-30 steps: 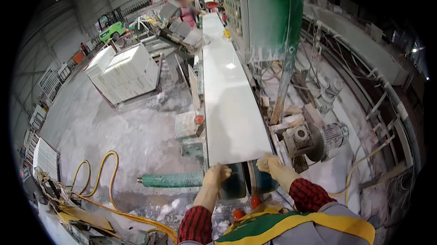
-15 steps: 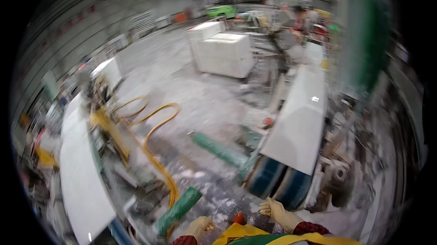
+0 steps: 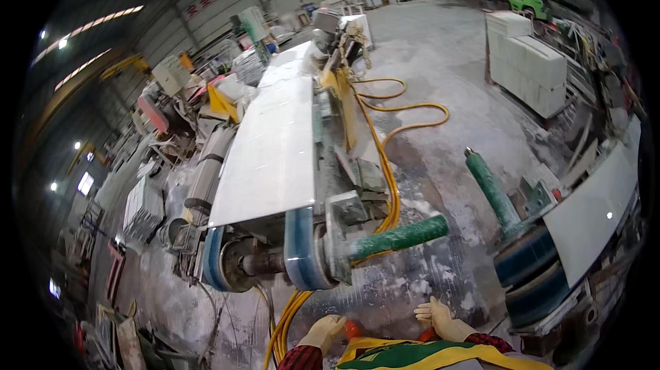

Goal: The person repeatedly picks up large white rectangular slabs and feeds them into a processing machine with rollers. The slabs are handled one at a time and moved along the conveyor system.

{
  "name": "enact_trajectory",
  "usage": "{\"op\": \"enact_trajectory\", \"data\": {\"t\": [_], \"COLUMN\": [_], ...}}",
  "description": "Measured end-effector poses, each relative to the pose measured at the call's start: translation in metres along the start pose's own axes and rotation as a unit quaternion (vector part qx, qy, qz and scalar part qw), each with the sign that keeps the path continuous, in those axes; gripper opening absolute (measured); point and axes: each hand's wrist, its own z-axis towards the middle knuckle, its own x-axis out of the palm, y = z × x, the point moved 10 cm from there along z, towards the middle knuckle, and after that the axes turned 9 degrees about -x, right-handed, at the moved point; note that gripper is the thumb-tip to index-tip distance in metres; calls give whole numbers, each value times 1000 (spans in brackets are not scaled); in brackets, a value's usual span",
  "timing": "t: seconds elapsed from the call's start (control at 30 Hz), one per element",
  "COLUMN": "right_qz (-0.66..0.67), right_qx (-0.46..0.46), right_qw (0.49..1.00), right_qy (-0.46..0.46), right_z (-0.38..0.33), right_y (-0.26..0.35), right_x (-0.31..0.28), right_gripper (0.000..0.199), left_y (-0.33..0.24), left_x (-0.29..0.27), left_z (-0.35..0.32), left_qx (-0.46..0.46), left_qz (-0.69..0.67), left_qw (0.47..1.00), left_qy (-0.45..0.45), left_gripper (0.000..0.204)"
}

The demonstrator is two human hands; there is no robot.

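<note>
My left hand (image 3: 322, 333), in a pale glove, hangs low in front of my yellow and green apron (image 3: 412, 358). Its fingers are loosely extended, with nothing visible in them. To its right is my right hand (image 3: 443, 320), gloved the same way, its fingers apart and pointing left, holding nothing. Neither hand touches the machinery. Ahead and left, a long white slab (image 3: 271, 150) lies on a conveyor with blue belts (image 3: 302, 250). A green cylinder (image 3: 399, 238) juts from that conveyor toward the right, beyond my hands.
On the right, another white slab (image 3: 598, 212) rests on a second blue-belted conveyor (image 3: 529, 260), with a green cylinder (image 3: 493, 191) beside it. Yellow hoses (image 3: 390, 171) trail over the wet floor. White blocks (image 3: 529, 61) and a green forklift (image 3: 528, 0) stand farther back.
My view has swung left, so the left conveyor now sits near the middle and the right one at the edge. Both hands stay low in front of me, holding nothing visible.
</note>
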Motion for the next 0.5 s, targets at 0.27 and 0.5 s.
{"op": "enact_trajectory", "data": {"t": [0.27,0.5], "right_qz": [-71,-266], "right_qx": [-42,-339], "right_qw": [970,864], "right_qy": [228,262], "right_z": [41,34], "right_y": [23,99], "right_x": [232,455], "right_gripper": [68,59], "left_y": [35,350], "left_x": [-111,-80], "left_z": [-101,-48], "left_qx": [83,-80], "left_qz": [-141,-367], "left_qw": [980,913], "left_qy": [-110,-161], "left_gripper": [51,48]}}
